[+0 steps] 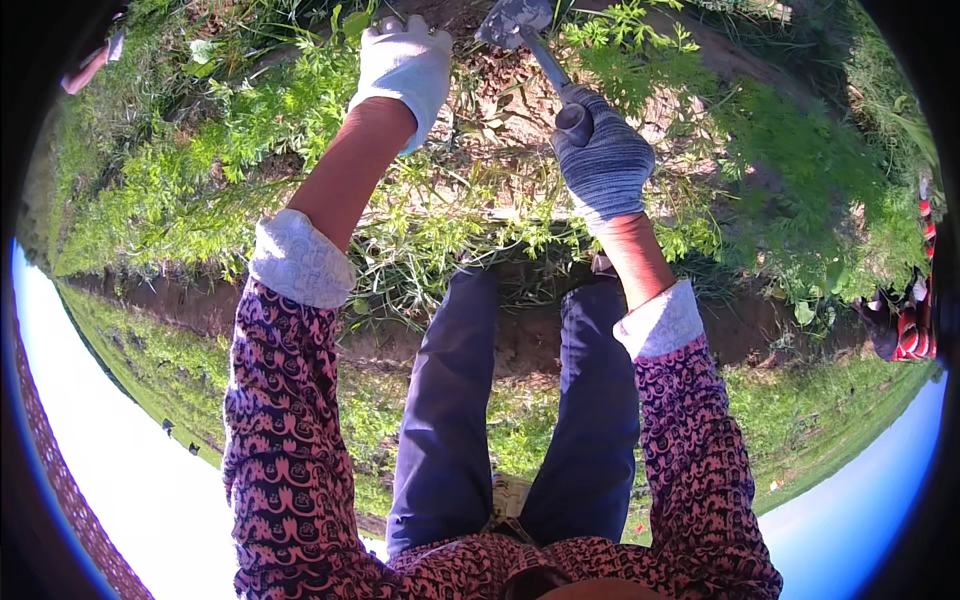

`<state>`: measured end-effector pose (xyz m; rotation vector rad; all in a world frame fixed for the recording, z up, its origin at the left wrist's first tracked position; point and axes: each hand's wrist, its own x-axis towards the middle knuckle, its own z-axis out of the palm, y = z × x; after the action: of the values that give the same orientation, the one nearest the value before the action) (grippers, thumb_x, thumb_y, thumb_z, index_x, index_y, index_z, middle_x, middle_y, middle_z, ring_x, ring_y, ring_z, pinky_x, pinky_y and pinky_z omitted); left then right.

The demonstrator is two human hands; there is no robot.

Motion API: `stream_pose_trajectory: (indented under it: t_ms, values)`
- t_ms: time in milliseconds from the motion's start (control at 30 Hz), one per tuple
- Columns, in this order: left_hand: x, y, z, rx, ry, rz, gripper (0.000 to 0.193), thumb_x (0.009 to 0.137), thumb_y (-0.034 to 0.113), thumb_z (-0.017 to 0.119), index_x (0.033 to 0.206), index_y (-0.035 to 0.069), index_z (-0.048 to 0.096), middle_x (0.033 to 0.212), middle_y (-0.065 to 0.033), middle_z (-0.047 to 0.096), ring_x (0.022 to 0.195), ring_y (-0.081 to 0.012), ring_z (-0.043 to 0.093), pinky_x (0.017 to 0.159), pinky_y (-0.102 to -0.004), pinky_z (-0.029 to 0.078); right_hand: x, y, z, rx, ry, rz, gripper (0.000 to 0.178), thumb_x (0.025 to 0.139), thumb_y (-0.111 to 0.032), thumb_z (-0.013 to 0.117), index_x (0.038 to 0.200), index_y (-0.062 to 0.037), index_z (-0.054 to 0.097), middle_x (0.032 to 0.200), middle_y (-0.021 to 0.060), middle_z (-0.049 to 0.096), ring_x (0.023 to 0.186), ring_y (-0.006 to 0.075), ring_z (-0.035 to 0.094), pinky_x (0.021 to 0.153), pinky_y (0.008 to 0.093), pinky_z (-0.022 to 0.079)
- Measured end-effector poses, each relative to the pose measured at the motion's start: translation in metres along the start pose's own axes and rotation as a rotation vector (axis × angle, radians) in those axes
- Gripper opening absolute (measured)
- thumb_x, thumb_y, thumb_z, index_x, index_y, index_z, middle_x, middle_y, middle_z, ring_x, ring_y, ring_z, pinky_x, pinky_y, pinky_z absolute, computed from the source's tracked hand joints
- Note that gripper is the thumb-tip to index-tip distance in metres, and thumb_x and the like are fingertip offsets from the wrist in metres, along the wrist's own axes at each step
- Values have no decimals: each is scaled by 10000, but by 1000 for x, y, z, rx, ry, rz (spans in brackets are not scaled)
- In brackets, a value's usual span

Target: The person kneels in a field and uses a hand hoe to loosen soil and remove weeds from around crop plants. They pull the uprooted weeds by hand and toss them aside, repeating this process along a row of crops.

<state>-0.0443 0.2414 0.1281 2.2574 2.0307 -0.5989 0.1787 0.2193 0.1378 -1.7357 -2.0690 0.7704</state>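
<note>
My right hand (pixel 605 160), in a grey knitted glove, is wrapped round the handle of a small hand hoe (pixel 545 62). The hoe's soil-smeared metal blade (pixel 514 20) is at the far edge of the view, over the ground. To its left, my left hand (pixel 405 72) wears a white glove, its fingers curled down among low plants. Whatever those fingers pinch is hidden. A broad-leaved green weed (pixel 350 25) is right beside the left fingers. Feathery green plants (pixel 630 50) grow close to the hoe on the right.
Bare brown soil with dry litter (pixel 500 100) lies between the hands. Leafy rows (pixel 230 150) spread left, and more feathery growth (pixel 800 170) right. My dark-trousered legs (pixel 450 380) stand behind a strip of grass. A person in red stripes (pixel 915 325) is at the far right; another person's arm (pixel 90 70) shows upper left.
</note>
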Motion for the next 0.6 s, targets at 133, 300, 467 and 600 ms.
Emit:
stream_pose_trajectory:
  t_ms: [133,300,467,600]
  values:
    - [-36,-21,54,31,-287,-53,265,769,124,625,1024,62,661,1235,-174,522,1132,-328,518,885,-432,443,6,13,16,-10,-43,-87,212,880,-293,553,1003,-178,682,720,109,652,605,296,626,573,399,494]
    - [-57,-24,65,39,-275,-51,180,743,129,631,908,90,692,1172,-130,564,1038,-278,553,812,-400,446,0,5,37,-45,-79,-127,195,860,-282,581,993,-190,690,714,100,657,584,289,623,571,390,494]
    - [-65,-26,73,-23,-199,-53,155,728,127,628,860,88,698,1072,-116,596,999,-278,570,817,-399,439,4,2,48,-13,-73,-115,181,852,-270,594,977,-188,695,733,108,666,597,291,631,565,390,499]
    - [-69,-25,81,-36,-91,-79,94,671,112,616,739,106,681,959,-87,593,892,-267,588,771,-403,446,3,1,48,60,-101,-123,220,805,-190,652,1016,-138,686,837,122,689,696,256,668,647,340,524]
